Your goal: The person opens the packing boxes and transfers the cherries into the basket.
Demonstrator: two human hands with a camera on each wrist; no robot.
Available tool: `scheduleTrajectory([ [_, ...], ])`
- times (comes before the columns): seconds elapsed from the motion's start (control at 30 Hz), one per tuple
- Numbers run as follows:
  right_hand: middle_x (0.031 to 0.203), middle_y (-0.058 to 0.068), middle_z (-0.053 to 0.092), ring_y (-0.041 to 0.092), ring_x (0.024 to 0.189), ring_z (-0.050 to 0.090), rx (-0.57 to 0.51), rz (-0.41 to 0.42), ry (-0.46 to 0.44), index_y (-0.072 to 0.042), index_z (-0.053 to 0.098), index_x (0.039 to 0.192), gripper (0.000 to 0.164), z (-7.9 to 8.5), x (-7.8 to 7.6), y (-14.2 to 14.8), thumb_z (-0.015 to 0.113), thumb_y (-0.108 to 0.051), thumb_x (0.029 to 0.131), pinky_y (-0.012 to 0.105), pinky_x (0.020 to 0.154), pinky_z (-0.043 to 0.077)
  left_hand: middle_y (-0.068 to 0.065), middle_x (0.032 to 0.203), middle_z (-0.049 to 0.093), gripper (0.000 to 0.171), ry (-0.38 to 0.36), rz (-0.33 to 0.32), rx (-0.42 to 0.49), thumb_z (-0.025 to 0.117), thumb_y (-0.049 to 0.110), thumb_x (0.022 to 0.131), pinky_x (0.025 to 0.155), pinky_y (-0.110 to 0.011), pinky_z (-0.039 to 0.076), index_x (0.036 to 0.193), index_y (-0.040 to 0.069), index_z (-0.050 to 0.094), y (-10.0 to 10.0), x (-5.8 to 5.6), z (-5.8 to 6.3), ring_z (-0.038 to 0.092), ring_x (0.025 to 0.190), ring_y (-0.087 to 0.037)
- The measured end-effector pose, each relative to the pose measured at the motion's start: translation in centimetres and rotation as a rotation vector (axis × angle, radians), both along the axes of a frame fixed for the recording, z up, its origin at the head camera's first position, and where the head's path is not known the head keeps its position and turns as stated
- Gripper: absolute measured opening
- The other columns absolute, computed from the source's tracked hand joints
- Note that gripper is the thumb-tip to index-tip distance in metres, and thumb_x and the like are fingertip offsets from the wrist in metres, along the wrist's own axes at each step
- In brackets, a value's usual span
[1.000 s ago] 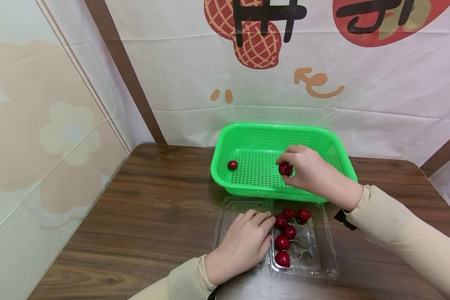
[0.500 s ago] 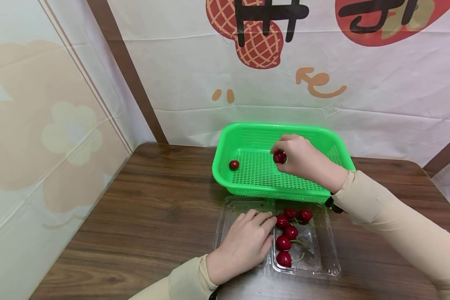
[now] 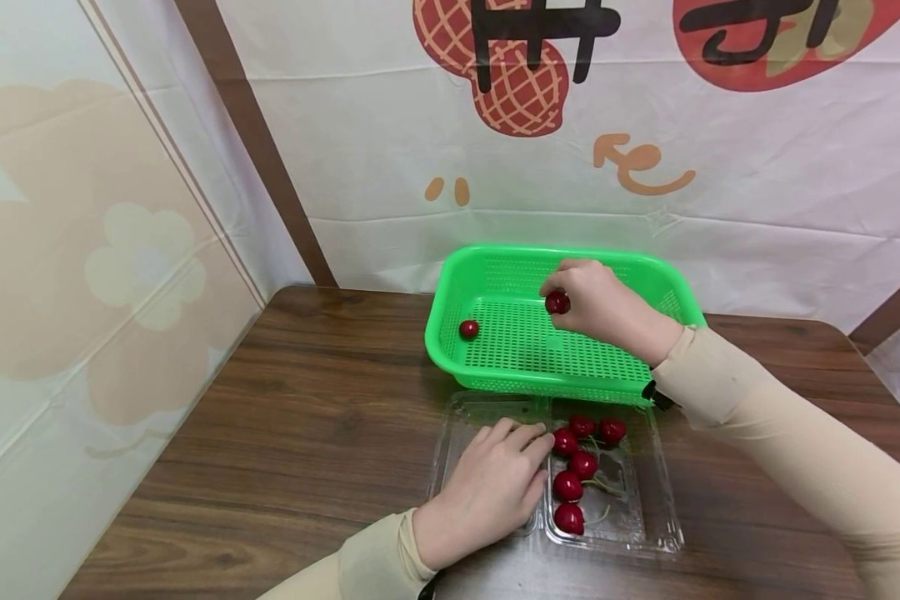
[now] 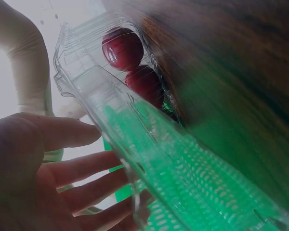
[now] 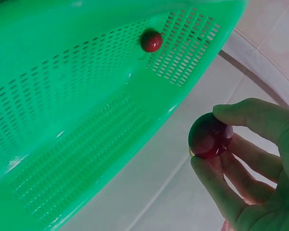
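Observation:
Over the green basket (image 3: 540, 383) my right hand (image 3: 603, 307) pinches a dark red cherry (image 5: 209, 137) between thumb and fingertips. One other cherry (image 3: 468, 329) lies on the basket floor toward its left end. My left hand (image 3: 487, 483) rests on the left half of a clear plastic clamshell box (image 3: 648, 508), fingers fairly straight, fingertips at the middle fold. Several cherries with stems (image 3: 568, 486) lie in the box's right half. In the left wrist view, the thumb (image 4: 72, 134) and fingers lie along the box's edge.
The wooden table (image 3: 285, 425) carries the box in front and the basket directly behind it. A white printed cloth (image 3: 360, 150) hangs behind the table, and a flowered one (image 3: 37, 292) hangs at the left.
My right hand has moved away from me and slightly left over the basket, carrying the cherry. The left hand has stayed on the box.

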State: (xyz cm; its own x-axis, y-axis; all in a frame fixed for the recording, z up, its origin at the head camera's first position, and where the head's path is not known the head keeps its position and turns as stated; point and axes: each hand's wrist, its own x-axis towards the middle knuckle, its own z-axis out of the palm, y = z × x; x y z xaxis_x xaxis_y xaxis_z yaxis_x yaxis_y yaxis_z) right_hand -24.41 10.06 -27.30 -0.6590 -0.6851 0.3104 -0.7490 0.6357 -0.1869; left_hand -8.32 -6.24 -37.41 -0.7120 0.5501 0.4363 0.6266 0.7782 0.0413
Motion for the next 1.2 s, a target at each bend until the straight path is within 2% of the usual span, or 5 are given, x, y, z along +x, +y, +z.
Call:
scheduleTrajectory([
  [0.37, 0.089, 0.012, 0.064, 0.022, 0.078, 0.058, 0.004, -0.026, -0.001, -0.003, 0.070, 0.090, 0.020, -0.4, -1.4, -0.2, 0.067, -0.002, 0.071, 0.037, 0.063, 0.051, -0.003, 0.114, 0.065, 0.029, -0.009, -0.002, 0.000, 0.060, 0.025, 0.082, 0.076, -0.031, 0.048, 0.107, 0.012, 0.067, 0.0, 0.0, 0.0, 0.054, 0.100, -0.019],
  [0.67, 0.094, 0.014, 0.065, 0.022, 0.083, 0.058, 0.019, -0.040, -0.059, -0.002, 0.070, 0.095, 0.023, -0.6, -2.1, -0.8, 0.065, -0.001, 0.072, 0.038, 0.068, 0.052, -0.003, 0.114, 0.065, 0.030, -0.018, 0.001, -0.004, 0.059, 0.026, 0.083, 0.077, -0.031, 0.048, 0.108, 0.012, 0.067, 0.0, 0.1, 0.0, 0.054, 0.101, -0.018],
  [1.07, 0.089, 0.013, 0.063, 0.022, 0.078, 0.054, 0.038, 0.004, -0.076, -0.002, 0.069, 0.089, 0.018, -1.2, -3.4, -1.8, 0.063, 0.002, 0.073, 0.037, 0.065, 0.049, -0.004, 0.114, 0.065, 0.030, -0.007, -0.004, -0.001, 0.059, 0.025, 0.082, 0.076, -0.031, 0.048, 0.108, 0.012, 0.067, 0.1, 0.1, 0.0, 0.054, 0.100, -0.019],
  [1.2, 0.091, 0.014, 0.064, 0.023, 0.082, 0.057, 0.051, 0.007, -0.090, -0.001, 0.069, 0.092, 0.019, -1.4, -3.6, -2.3, 0.065, 0.000, 0.073, 0.038, 0.068, 0.052, -0.004, 0.114, 0.065, 0.030, -0.004, -0.003, -0.002, 0.059, 0.025, 0.083, 0.076, -0.031, 0.048, 0.108, 0.012, 0.067, 0.0, 0.1, -0.1, 0.054, 0.100, -0.018],
])
